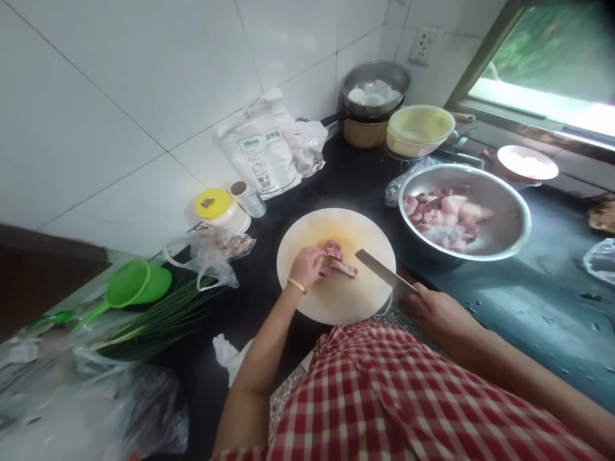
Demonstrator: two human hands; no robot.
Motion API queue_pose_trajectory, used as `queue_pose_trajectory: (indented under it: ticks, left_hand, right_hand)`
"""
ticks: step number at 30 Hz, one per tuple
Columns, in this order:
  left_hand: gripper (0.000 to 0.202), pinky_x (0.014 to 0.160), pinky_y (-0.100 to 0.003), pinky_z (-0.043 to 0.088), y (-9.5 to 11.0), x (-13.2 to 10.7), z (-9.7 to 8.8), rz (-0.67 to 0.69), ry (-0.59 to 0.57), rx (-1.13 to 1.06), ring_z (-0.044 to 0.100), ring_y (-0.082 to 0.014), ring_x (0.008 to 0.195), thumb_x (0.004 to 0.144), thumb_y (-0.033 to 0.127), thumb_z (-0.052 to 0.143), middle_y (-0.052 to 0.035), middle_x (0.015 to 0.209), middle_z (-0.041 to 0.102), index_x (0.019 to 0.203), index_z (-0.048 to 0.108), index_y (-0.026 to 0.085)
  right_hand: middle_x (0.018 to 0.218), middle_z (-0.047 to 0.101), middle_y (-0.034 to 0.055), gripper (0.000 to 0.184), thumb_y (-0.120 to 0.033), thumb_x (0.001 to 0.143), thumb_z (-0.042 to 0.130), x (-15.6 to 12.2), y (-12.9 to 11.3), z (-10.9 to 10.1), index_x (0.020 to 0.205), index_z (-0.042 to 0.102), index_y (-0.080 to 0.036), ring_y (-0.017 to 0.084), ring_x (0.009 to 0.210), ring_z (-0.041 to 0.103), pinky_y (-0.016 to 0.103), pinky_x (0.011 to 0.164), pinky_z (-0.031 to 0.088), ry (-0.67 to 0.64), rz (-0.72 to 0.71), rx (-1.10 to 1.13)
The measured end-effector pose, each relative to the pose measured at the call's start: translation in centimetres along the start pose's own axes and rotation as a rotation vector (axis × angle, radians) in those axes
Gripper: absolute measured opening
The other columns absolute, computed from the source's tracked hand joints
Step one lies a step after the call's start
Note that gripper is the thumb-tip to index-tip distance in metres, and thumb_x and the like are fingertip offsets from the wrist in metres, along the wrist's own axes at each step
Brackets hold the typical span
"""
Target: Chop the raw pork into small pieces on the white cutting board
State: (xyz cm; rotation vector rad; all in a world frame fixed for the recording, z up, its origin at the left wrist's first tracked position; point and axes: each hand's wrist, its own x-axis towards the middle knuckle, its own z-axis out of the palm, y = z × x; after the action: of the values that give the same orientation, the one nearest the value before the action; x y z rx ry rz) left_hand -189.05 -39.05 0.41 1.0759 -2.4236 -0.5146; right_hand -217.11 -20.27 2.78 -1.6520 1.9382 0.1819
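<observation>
A round pale cutting board (336, 301) lies on the dark counter in front of me. On it sit pieces of raw pink meat (342, 267). My left hand (306, 265), with a gold bangle at the wrist, is closed on the left end of the meat, holding it down. My right hand (432, 310) grips the handle of a cleaver (382, 271) whose blade points up-left, its tip just right of the meat. A steel bowl (504, 240) holding more raw meat chunks stands to the right of the board.
Along the tiled wall stand a white bag (264, 150), a yellow-lidded jar (214, 205), a stacked pot (372, 102) and a yellow-green colander (419, 128). A green ladle (132, 285), green chives (158, 320) and plastic bags lie at left. A window is at top right.
</observation>
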Motion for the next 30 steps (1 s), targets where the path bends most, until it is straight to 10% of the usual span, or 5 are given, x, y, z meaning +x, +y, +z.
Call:
queue_pose_trajectory:
  ticks: [5, 12, 30]
  left_hand:
    - [0.026, 0.094, -0.036, 0.037, 1.8, -1.1, 6.4, 0.010, -0.277, 0.133, 0.046, -0.0204, 0.106, 0.082, 0.020, 0.048, -0.0068, 0.111, 0.056, 0.106, 0.059, 0.019]
    - [0.030, 0.081, -0.039, 0.040, 4.3, 0.4, 6.5, -0.292, -0.433, 0.306, 0.056, -0.0250, 0.090, 0.084, 0.042, 0.044, -0.0090, 0.094, 0.063, 0.094, 0.061, 0.019]
    - [0.022, 0.079, -0.042, 0.041, 4.8, 1.5, 9.1, -0.490, -0.281, 0.220, 0.058, -0.0264, 0.087, 0.079, 0.035, 0.052, -0.0071, 0.092, 0.066, 0.082, 0.066, 0.019]
  right_hand:
    - [0.078, 0.058, 0.0049, 0.041, -0.044, 0.089, 0.018, -0.1, 1.1, 1.9, 0.095, 0.045, -0.015, 0.008, 0.065, 0.053, 0.017, 0.057, 0.022, 0.044, 0.078, 0.049]
    - [0.080, 0.058, 0.0051, 0.039, -0.043, 0.089, 0.018, 0.4, 1.2, 2.8, 0.096, 0.043, -0.015, 0.007, 0.068, 0.053, 0.018, 0.059, 0.021, 0.006, 0.103, 0.086]
    - [0.093, 0.058, 0.0078, 0.038, -0.040, 0.090, 0.013, 1.2, -0.1, 3.5, 0.101, 0.040, -0.015, 0.011, 0.082, 0.056, 0.017, 0.063, 0.024, -0.109, 0.096, 0.128]
